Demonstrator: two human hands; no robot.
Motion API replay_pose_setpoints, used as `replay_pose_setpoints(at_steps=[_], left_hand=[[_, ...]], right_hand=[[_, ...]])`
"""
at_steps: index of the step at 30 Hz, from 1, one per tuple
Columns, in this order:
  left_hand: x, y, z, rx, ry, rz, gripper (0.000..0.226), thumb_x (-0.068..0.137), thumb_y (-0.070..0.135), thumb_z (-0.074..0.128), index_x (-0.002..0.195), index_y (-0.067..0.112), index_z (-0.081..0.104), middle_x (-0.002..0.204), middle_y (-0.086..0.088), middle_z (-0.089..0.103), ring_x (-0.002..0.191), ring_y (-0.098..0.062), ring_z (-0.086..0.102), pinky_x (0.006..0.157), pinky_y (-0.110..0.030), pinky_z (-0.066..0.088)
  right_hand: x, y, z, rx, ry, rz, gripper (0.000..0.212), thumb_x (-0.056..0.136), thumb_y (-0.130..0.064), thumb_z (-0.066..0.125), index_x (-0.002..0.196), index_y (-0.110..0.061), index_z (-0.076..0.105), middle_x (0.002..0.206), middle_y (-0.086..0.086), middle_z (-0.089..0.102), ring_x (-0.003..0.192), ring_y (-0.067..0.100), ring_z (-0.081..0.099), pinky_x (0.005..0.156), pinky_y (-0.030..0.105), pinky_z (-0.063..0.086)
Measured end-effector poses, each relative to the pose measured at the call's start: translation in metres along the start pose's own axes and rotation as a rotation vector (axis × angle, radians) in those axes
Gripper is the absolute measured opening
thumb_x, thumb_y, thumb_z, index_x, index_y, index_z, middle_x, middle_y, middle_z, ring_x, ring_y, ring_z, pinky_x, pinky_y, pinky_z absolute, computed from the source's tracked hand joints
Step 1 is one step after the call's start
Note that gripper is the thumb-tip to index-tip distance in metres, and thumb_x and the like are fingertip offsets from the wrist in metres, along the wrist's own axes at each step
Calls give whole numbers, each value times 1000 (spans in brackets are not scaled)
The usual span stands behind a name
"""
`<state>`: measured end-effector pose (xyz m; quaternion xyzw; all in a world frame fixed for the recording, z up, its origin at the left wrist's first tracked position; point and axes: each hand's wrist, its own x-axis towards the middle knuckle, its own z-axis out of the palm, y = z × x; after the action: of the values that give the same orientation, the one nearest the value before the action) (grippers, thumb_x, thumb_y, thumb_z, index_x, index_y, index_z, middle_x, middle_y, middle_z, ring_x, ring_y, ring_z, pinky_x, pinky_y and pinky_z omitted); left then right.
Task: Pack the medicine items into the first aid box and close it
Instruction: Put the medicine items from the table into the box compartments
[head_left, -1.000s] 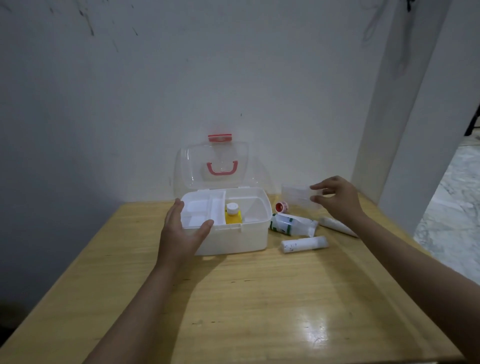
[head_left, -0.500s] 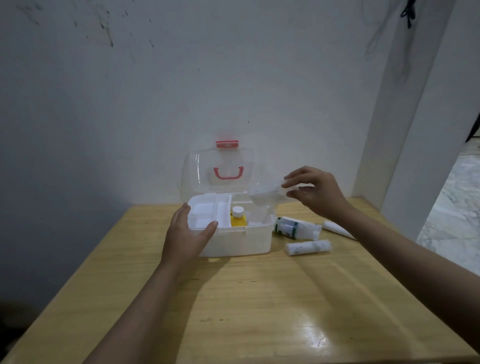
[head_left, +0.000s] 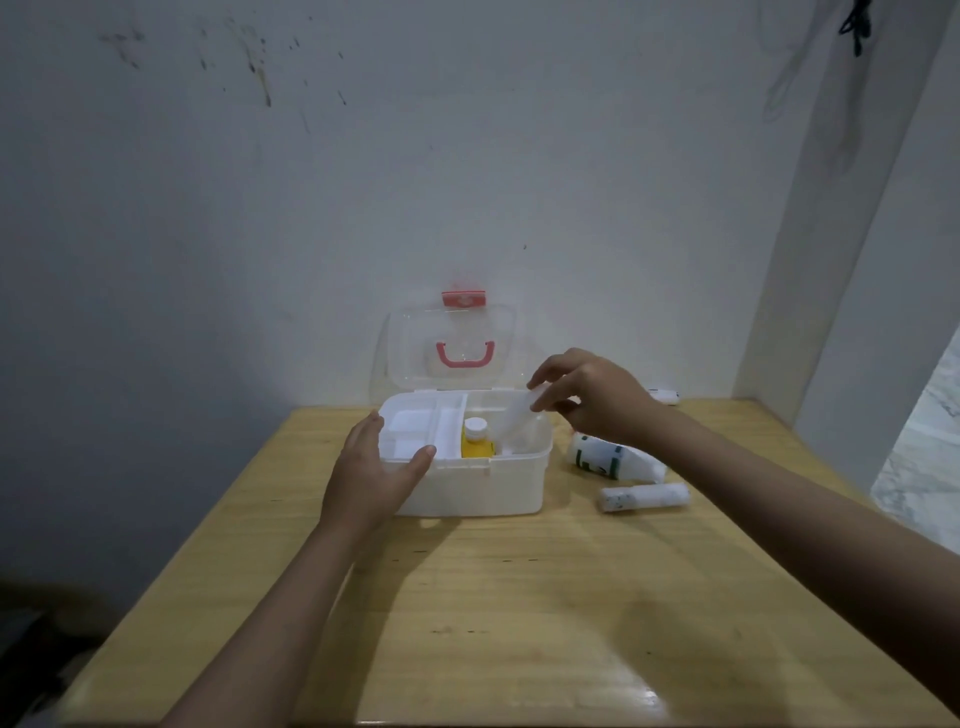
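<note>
So far one yellow bottle (head_left: 475, 441) sits in the box (head_left: 470, 488), lid (head_left: 452, 348) up. My left hand (head_left: 371, 470) grips its corner; my right hand (head_left: 582, 397) pinches a clear packet (head_left: 511, 423) over the opening. A bottle (head_left: 602, 457) and tube (head_left: 644, 497) wait on the table (head_left: 519, 597), then closing.

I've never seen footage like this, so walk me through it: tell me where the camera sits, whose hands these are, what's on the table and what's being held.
There is no machine here. One camera worn on a person's head looks down at their own bare hands. The left hand grips the front left corner of the open white plastic first aid box on the wooden table. The right hand pinches a clear plastic piece over the box, beside a yellow bottle with a white cap standing inside. Beside the box lie a white bottle with a green label and a white speckled tube.
</note>
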<state>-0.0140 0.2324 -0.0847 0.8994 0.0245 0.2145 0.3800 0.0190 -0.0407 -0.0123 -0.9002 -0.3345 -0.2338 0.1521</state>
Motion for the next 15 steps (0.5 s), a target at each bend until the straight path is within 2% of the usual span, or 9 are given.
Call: replay_pose_setpoints(at_steps=[3,7,11,13,15], left_hand=[[-2,1,-1,9,-5,-2,81,77,52,65,142,14,35,150,-2,35,134,-22,36,103,-37,37],[-3,-10,-12,-3,29,-31,82,78,53,65,143,15,34,150,-2,34,134,-22,36,101,-38,40],[-5,-8,-11,-24,43,-20,80,79,48,66,143,13,35,150,-2,34,136,-20,34,103,-31,33],[-5,-6,-10,-32,45,-20,80,79,48,67,143,14,34,150,-1,34,136,-20,34,102,-30,34],[-5,-6,-9,-34,40,-18,80,78,48,67,143,14,34,150,-1,34,135,-20,34,101,-31,35]], right_hand=[[1,-1,11,60,73,20,22,75,2,71,87,-15,79,103,3,71,87,23,60,68,39,54],[11,-15,31,150,69,56,18,73,2,75,83,-12,79,98,6,73,84,24,62,71,32,51],[15,-12,34,278,66,227,25,69,1,77,88,-14,78,100,2,74,91,21,67,81,31,52],[16,-10,30,345,74,340,29,70,-5,79,95,-19,76,103,-1,73,92,18,66,77,28,51],[17,-8,26,400,81,412,31,70,-10,81,98,-21,75,105,-1,73,84,16,66,67,24,48]])
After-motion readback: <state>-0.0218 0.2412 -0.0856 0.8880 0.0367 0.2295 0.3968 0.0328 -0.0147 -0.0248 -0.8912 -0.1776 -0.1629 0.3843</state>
